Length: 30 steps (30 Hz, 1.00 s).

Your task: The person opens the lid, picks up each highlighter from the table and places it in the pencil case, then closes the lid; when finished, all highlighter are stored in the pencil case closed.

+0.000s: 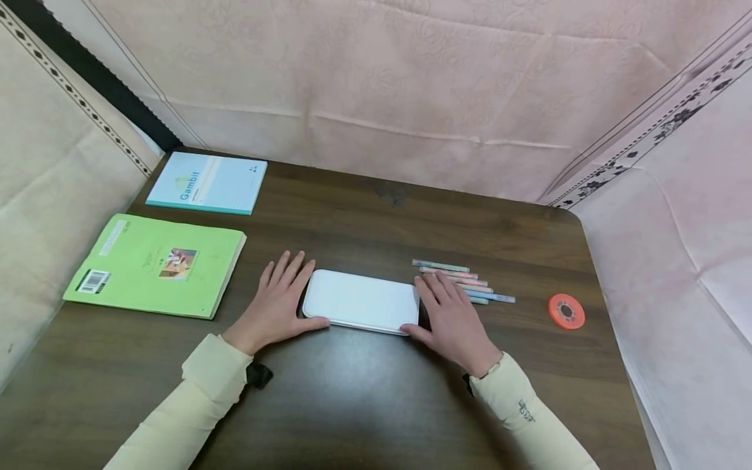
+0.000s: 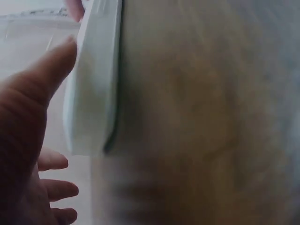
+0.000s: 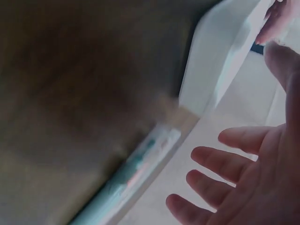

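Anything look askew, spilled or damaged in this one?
No spill shows, but the pens by the right hand lie with staggered ends, and a dark patch marks the table near its far edge, perhaps wear.

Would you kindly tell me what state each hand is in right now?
Left hand: open, fingers extended, at one end of the white box.
Right hand: open, fingers extended, at the box's other end, by the pens.
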Each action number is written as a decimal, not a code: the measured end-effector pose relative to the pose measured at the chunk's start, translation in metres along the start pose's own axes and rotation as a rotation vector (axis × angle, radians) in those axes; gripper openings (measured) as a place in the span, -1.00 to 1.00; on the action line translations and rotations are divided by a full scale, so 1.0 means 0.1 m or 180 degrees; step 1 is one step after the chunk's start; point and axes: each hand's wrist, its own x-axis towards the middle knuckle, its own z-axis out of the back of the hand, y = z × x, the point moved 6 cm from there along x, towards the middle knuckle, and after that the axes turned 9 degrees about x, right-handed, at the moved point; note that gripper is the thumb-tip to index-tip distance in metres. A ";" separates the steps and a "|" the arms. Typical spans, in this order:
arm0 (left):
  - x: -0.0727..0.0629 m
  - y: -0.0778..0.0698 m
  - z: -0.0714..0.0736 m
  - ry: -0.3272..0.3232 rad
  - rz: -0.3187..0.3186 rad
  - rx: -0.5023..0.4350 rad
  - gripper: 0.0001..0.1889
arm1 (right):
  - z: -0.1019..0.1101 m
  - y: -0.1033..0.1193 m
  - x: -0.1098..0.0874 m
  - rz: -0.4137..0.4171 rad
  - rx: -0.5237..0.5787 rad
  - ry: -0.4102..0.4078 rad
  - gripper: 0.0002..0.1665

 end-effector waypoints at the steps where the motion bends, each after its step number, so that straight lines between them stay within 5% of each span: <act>1: 0.00 0.01 -0.03 0.0046 0.0011 -0.0086 0.19 | -0.02 0.03 0.00 0.0022 -0.0003 -0.0010 0.09; 6: 0.02 0.04 -0.17 0.0137 0.0044 -0.0486 0.18 | -0.04 0.12 0.04 0.0128 -0.0068 -0.0042 0.14; 16: 0.09 0.06 -0.22 -0.0263 -0.0240 -0.0921 0.10 | -0.06 0.12 0.09 0.0217 -0.0042 -0.0105 0.12; 30: 0.10 0.04 -0.25 -0.0268 -0.0120 -0.0907 0.04 | 0.02 0.08 0.27 0.0586 0.0051 0.0206 -0.05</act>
